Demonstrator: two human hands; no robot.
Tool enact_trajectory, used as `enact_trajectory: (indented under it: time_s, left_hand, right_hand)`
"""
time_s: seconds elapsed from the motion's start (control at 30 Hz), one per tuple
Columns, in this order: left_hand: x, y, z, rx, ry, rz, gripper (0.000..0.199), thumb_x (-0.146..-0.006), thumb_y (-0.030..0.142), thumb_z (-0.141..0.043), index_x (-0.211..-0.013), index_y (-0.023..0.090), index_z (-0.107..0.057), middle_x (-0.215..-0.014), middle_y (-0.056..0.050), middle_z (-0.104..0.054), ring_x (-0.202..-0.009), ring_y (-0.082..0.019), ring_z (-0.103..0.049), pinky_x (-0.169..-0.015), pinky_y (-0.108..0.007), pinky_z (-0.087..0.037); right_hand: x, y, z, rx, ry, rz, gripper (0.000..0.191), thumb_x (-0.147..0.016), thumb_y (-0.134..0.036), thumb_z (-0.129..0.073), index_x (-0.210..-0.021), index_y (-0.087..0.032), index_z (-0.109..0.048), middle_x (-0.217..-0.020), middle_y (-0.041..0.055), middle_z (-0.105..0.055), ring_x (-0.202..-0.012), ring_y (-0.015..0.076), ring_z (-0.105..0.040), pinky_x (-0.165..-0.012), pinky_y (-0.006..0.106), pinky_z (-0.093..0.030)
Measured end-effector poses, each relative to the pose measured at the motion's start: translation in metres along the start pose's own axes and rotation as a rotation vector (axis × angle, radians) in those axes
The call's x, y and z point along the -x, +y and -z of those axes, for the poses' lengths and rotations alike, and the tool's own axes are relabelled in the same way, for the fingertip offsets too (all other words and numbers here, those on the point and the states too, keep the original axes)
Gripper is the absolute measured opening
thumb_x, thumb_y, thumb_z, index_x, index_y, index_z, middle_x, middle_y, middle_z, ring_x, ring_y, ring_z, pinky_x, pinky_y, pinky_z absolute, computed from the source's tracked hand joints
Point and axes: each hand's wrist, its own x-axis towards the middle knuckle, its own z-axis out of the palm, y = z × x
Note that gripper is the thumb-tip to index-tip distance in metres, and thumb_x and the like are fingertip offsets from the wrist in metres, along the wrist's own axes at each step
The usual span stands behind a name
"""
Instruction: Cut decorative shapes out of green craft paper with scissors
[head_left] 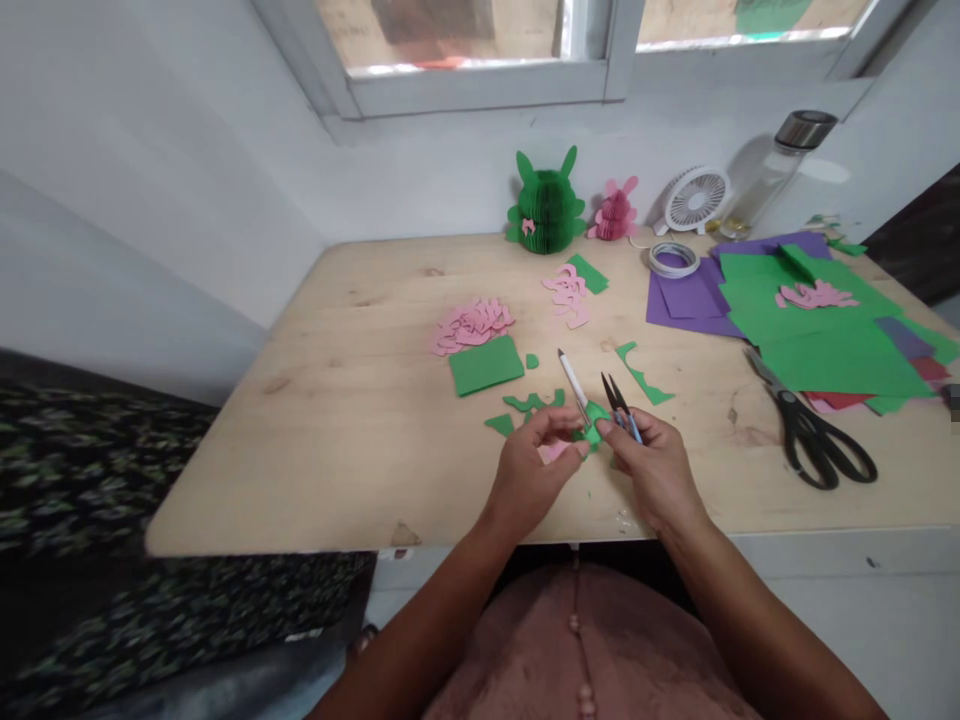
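Note:
Both my hands meet over the front of the wooden table, pinching a small green paper cutout (595, 424) between them. My left hand (536, 465) has its fingertips curled against the cutout's left side. With thumb and fingers my right hand (654, 460) grips the cutout's right side and also keeps a pair of small scissors (616, 398), blades pointing away from me. A white pen (573, 378) lies just beyond the cutout. Green paper scraps (534, 401) lie beside my left hand, and a bit of pink paper (553, 452) shows beneath it.
A pile of pink cutouts (474, 326) touches a folded green card (487, 366). Large black-handled scissors (817, 440) lie right, near stacked green sheets (810, 345). Behind stand a green honeycomb paper figure (547, 212), a pink one (615, 215), a fan (696, 200) and a bottle (772, 180).

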Motion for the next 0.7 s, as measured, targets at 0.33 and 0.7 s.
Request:
enact_trajectory:
  time_s: [0.33,0.7]
  left_hand:
    - [0.0041,-0.0074,-0.0048,-0.22,0.037,-0.135,0.014,-0.074,0.021,-0.063,-0.087,0.022,-0.064,-0.082,0.0,-0.066,-0.075,-0.015,-0.06,-0.075,-0.029,-0.047]
    - [-0.0004,-0.0044,0.002,0.612,-0.011,0.408,0.025,-0.059,0.03,-0.079,-0.076,0.016,-0.068,-0.081,-0.003,-0.07,-0.065,-0.011,-0.061,-0.066,-0.026,-0.048]
  right_hand:
    - [0.002,0.0008,-0.0049,-0.05,-0.021,-0.022,0.026,-0.062,-0.035,-0.08,-0.057,-0.018,-0.061,-0.049,-0.0076,-0.045,-0.041,0.0059,-0.025,-0.039,0.023,-0.015]
    - [0.0032,0.0036,-0.0033,-0.08,-0.023,-0.05,0.021,-0.066,-0.035,-0.076,-0.061,-0.019,-0.064,-0.048,-0.0078,-0.044,-0.041,0.0067,-0.024,-0.041,0.024,-0.014]
